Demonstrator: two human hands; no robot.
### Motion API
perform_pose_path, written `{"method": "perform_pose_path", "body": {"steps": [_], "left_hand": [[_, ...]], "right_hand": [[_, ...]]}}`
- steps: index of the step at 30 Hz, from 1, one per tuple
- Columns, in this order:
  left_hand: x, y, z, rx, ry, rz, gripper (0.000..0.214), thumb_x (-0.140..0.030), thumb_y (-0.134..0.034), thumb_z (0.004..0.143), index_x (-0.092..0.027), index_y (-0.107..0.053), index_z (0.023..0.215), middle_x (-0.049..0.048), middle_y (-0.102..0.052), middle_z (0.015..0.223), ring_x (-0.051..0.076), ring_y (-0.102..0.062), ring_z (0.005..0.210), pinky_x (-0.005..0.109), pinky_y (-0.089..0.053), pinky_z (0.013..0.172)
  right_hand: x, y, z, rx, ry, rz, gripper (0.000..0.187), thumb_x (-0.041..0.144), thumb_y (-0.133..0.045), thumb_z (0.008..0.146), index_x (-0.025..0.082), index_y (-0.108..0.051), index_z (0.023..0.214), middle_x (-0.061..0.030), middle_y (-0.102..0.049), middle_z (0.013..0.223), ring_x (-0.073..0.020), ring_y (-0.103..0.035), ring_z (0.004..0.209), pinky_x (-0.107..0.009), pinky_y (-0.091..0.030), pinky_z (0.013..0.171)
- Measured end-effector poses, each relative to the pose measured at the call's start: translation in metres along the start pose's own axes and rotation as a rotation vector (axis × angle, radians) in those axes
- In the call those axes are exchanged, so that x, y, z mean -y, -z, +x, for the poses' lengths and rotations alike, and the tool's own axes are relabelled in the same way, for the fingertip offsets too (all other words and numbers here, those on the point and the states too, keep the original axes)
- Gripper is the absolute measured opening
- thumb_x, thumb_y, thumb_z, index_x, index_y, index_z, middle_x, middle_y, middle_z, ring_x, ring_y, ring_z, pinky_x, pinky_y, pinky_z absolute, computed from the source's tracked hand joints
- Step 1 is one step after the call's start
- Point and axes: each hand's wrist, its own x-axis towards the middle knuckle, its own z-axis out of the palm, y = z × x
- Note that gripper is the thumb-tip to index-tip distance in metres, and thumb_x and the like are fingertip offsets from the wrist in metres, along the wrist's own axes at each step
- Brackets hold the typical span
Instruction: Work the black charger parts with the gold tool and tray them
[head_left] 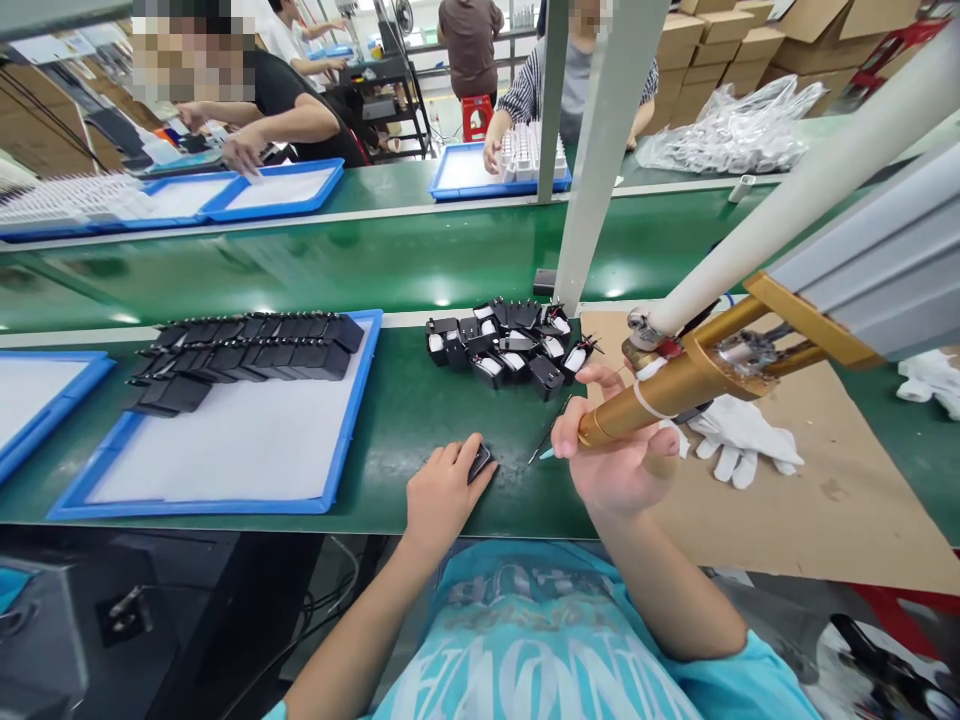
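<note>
My left hand [442,490] presses a small black charger part [480,461] flat on the green bench near its front edge. My right hand [619,455] grips the gold barrel of a hanging soldering tool [667,390], whose thin tip [546,440] points down-left toward that part, a short way from it. Behind both hands lies a loose pile of black and white charger parts [510,350]. To the left, a blue tray [360,400] carries rows of black parts [247,350] along its far side.
A brown cardboard sheet [825,490] with white gloves [739,435] lies at right. A white post [604,150] rises behind the pile. Beyond runs a green conveyor [375,260]; other people work at blue trays [277,190] on the far side. Another blue tray [45,395] sits far left.
</note>
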Motion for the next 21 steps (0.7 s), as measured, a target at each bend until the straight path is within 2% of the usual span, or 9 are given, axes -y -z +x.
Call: {"method": "perform_pose_path", "body": {"steps": [2,6,10,12,15,17,19,21], "left_hand": [[0.000,0.006,0.004,0.094,-0.032,0.050,0.029,-0.042,-0.049,0.097,-0.025,-0.060,0.118,0.0036,-0.067,0.088,0.021,-0.066,0.083,0.028,-0.044,0.056],[0.002,0.015,0.011,0.233,-0.096,-0.018,0.028,-0.034,-0.044,0.099,-0.025,-0.056,0.122,0.0049,-0.064,0.096,0.020,-0.064,0.091,0.026,-0.042,0.057],[0.006,0.014,0.014,0.255,-0.052,-0.241,0.024,-0.032,-0.044,0.097,-0.024,-0.056,0.115,0.0063,-0.061,0.101,0.023,-0.062,0.093,0.028,-0.044,0.061],[0.009,0.011,0.014,0.236,0.072,-0.544,0.020,-0.034,-0.050,0.093,-0.025,-0.056,0.110,0.0046,-0.061,0.098,0.022,-0.061,0.089,0.028,-0.045,0.064],[0.016,0.010,0.014,0.231,0.388,-1.275,0.027,-0.044,-0.056,0.088,-0.026,-0.051,0.107,0.0004,-0.058,0.084,0.016,-0.057,0.068,0.025,-0.045,0.053],[0.021,0.012,0.013,0.221,0.559,-1.750,0.034,-0.048,-0.059,0.084,-0.026,-0.049,0.107,-0.0014,-0.054,0.076,0.014,-0.052,0.057,0.022,-0.040,0.044],[0.027,0.017,0.010,0.193,0.639,-2.065,0.036,-0.046,-0.064,0.080,-0.024,-0.051,0.106,-0.0011,-0.053,0.073,0.013,-0.050,0.054,0.020,-0.036,0.041],[0.033,0.023,0.007,0.156,0.659,-2.230,0.033,-0.041,-0.067,0.078,-0.022,-0.054,0.102,0.0000,-0.054,0.072,0.012,-0.051,0.055,0.019,-0.034,0.042]], "right_hand": [[0.001,0.001,-0.001,-0.005,0.000,-0.010,0.036,0.059,-0.054,0.083,0.029,-0.054,0.100,-0.0007,-0.060,0.108,-0.0094,-0.058,0.045,-0.028,-0.044,0.035],[0.002,0.002,-0.002,-0.008,0.007,-0.033,0.034,0.060,-0.054,0.083,0.029,-0.055,0.099,0.0002,-0.061,0.106,-0.0092,-0.057,0.044,-0.027,-0.044,0.035],[0.003,0.002,-0.002,-0.038,0.000,-0.043,0.035,0.059,-0.055,0.082,0.032,-0.054,0.104,0.0011,-0.062,0.105,-0.0093,-0.057,0.044,-0.028,-0.044,0.036],[0.003,0.001,-0.003,-0.058,0.001,-0.048,0.037,0.060,-0.055,0.081,0.033,-0.055,0.107,0.0013,-0.061,0.104,-0.0091,-0.057,0.044,-0.028,-0.044,0.037],[0.003,0.002,-0.003,-0.056,0.010,-0.060,0.039,0.060,-0.056,0.080,0.032,-0.058,0.107,0.0007,-0.061,0.105,-0.0093,-0.057,0.044,-0.028,-0.044,0.037],[0.003,0.003,-0.002,-0.051,0.023,-0.072,0.040,0.060,-0.057,0.080,0.031,-0.060,0.107,0.0001,-0.061,0.105,-0.0096,-0.057,0.044,-0.028,-0.042,0.036],[0.004,0.004,-0.002,-0.062,0.032,-0.085,0.041,0.060,-0.057,0.079,0.030,-0.062,0.106,-0.0004,-0.061,0.105,-0.0097,-0.056,0.043,-0.028,-0.041,0.036],[0.005,0.004,-0.002,-0.081,0.033,-0.100,0.041,0.060,-0.057,0.078,0.029,-0.063,0.105,-0.0010,-0.061,0.104,-0.0097,-0.055,0.042,-0.029,-0.041,0.036]]}}
